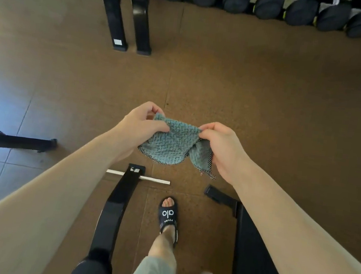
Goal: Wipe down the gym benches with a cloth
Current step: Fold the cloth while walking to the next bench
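Observation:
A teal waffle-weave cloth (172,143) with a dark checked edge hangs in the air between both hands, above the brown floor. My left hand (141,120) pinches its upper left corner. My right hand (219,148) pinches its upper right part, where the cloth bunches and folds down. Below the hands, a black bench frame (118,206) with a silver crossbar runs toward me on the left. A black bench pad (256,255) lies at the lower right, partly hidden by my right forearm.
A rack of dark dumbbells (268,4) lines the far wall, with black upright legs (130,17) standing on the floor in front. Another black frame (4,140) sits at the left over grey tiles. My sandalled foot (168,215) stands between the benches.

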`<state>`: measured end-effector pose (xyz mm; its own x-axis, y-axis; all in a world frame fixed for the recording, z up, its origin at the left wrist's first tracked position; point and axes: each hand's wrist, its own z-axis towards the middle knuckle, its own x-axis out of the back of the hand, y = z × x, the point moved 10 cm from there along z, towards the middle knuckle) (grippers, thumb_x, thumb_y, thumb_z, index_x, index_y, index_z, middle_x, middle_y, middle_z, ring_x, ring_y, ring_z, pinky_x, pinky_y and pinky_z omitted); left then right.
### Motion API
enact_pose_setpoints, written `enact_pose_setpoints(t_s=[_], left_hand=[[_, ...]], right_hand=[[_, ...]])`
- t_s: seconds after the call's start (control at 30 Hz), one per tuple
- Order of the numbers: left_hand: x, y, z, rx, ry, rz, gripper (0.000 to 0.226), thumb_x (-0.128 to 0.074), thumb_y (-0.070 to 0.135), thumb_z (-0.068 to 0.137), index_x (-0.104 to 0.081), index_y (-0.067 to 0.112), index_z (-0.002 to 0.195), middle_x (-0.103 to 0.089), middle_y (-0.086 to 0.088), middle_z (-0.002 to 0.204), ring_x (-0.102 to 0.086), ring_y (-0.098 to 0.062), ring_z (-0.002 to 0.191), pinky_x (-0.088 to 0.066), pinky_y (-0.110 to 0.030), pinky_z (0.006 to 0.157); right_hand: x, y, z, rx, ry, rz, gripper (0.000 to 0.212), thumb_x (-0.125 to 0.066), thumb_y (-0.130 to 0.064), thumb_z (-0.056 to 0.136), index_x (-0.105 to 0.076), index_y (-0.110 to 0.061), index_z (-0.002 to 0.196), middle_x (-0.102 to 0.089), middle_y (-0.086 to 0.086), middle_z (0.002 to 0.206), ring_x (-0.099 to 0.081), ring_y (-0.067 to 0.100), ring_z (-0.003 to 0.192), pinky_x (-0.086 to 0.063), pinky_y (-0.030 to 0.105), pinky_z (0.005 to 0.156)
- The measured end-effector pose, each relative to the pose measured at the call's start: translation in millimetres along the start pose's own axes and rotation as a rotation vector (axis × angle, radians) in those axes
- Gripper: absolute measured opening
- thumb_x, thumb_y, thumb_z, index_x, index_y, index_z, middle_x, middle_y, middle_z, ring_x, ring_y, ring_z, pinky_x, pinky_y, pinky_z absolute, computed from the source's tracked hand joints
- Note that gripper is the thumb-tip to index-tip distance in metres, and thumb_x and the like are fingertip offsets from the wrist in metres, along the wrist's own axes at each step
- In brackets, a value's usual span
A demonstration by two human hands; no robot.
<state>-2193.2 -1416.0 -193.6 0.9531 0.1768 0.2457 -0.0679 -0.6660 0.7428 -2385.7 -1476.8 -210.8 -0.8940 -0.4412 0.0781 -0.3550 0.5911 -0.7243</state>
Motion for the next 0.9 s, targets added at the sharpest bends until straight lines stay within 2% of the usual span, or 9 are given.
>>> enact_pose_setpoints(t_s=[0.17, 0.23, 0.3, 0.37, 0.47, 0.57, 0.63, 0.77, 0.9], left_hand=[[42, 24, 8, -0.032, 0.065, -0.024, 0.025, -0.077, 0.021, 0.091, -0.054, 0.016, 0.101, -0.068, -0.008, 0.099, -0.069, -0.027, 0.09, -0.058, -0.049, 0.082], [57, 31, 7, -0.021, 0.105, -0.037, 0.03, -0.078, 0.026, 0.09, -0.056, 0.013, 0.106, -0.07, -0.006, 0.101, -0.072, -0.026, 0.09, -0.06, -0.05, 0.086], [71, 36, 8, -0.008, 0.137, -0.022, 0.031, -0.079, 0.032, 0.089, -0.061, 0.015, 0.107, -0.072, -0.007, 0.105, -0.073, -0.027, 0.095, -0.061, -0.054, 0.089], [82, 41, 10, 0.004, 0.153, -0.001, 0.025, -0.078, 0.037, 0.089, -0.066, 0.019, 0.103, -0.073, -0.006, 0.106, -0.073, -0.026, 0.098, -0.06, -0.055, 0.091], [99, 53, 12, -0.004, 0.186, 0.054, 0.019, -0.074, 0.043, 0.092, -0.071, 0.025, 0.097, -0.073, -0.002, 0.105, -0.071, -0.023, 0.098, -0.06, -0.051, 0.091], [116, 71, 17, -0.02, 0.245, 0.082, 0.023, -0.07, 0.047, 0.094, -0.073, 0.024, 0.096, -0.071, 0.002, 0.099, -0.069, -0.017, 0.093, -0.06, -0.041, 0.081], [125, 85, 24, -0.031, 0.279, 0.136, 0.031, -0.067, 0.049, 0.095, -0.07, 0.018, 0.096, -0.069, 0.002, 0.094, -0.067, -0.013, 0.086, -0.056, -0.031, 0.069], [131, 110, 43, -0.053, 0.285, 0.16, 0.04, -0.058, 0.05, 0.1, -0.055, 0.015, 0.081, -0.058, 0.005, 0.075, -0.057, 0.004, 0.058, -0.04, -0.01, 0.049], [142, 118, 60, -0.066, 0.354, 0.005, 0.04, -0.058, 0.05, 0.1, -0.049, 0.021, 0.074, -0.055, 0.017, 0.062, -0.053, 0.007, 0.052, -0.038, -0.009, 0.047]], right_hand=[[-35, -50, 16, 0.046, -0.061, -0.068, 0.03, -0.063, -0.033, 0.071, -0.076, -0.022, 0.096, -0.071, 0.004, 0.113, -0.065, 0.025, 0.111, -0.049, 0.056, 0.104], [-51, -66, 19, 0.061, -0.137, -0.136, 0.034, -0.074, -0.039, 0.068, -0.078, -0.022, 0.096, -0.074, 0.001, 0.11, -0.068, 0.022, 0.108, -0.051, 0.054, 0.102], [-64, -83, 21, 0.115, -0.197, -0.265, 0.022, -0.082, -0.03, 0.077, -0.076, -0.018, 0.094, -0.074, 0.006, 0.103, -0.07, 0.024, 0.099, -0.055, 0.053, 0.095], [-72, -102, 29, 0.196, -0.217, -0.365, 0.01, -0.078, -0.02, 0.086, -0.072, -0.015, 0.092, -0.072, 0.014, 0.1, -0.07, 0.031, 0.095, -0.055, 0.053, 0.09], [-89, -131, 44, 0.253, -0.278, -0.425, 0.006, -0.073, -0.019, 0.09, -0.067, -0.015, 0.091, -0.07, 0.014, 0.098, -0.069, 0.033, 0.097, -0.056, 0.05, 0.085], [-104, -155, 61, 0.238, -0.372, -0.46, 0.014, -0.072, -0.021, 0.089, -0.065, -0.01, 0.09, -0.069, 0.015, 0.093, -0.068, 0.033, 0.088, -0.052, 0.044, 0.075], [-110, -174, 71, 0.236, -0.427, -0.472, 0.015, -0.071, -0.022, 0.087, -0.061, -0.012, 0.083, -0.062, 0.01, 0.084, -0.059, 0.025, 0.078, -0.045, 0.04, 0.071], [-112, -214, 95, 0.255, -0.449, -0.435, 0.014, -0.067, -0.027, 0.079, -0.058, -0.016, 0.081, -0.058, 0.004, 0.085, -0.054, 0.021, 0.084, -0.04, 0.04, 0.073], [-122, -241, 117, 0.283, -0.472, -0.444, 0.008, -0.064, -0.021, 0.085, -0.06, -0.016, 0.082, -0.06, 0.0, 0.086, -0.056, 0.018, 0.087, -0.042, 0.038, 0.075]])
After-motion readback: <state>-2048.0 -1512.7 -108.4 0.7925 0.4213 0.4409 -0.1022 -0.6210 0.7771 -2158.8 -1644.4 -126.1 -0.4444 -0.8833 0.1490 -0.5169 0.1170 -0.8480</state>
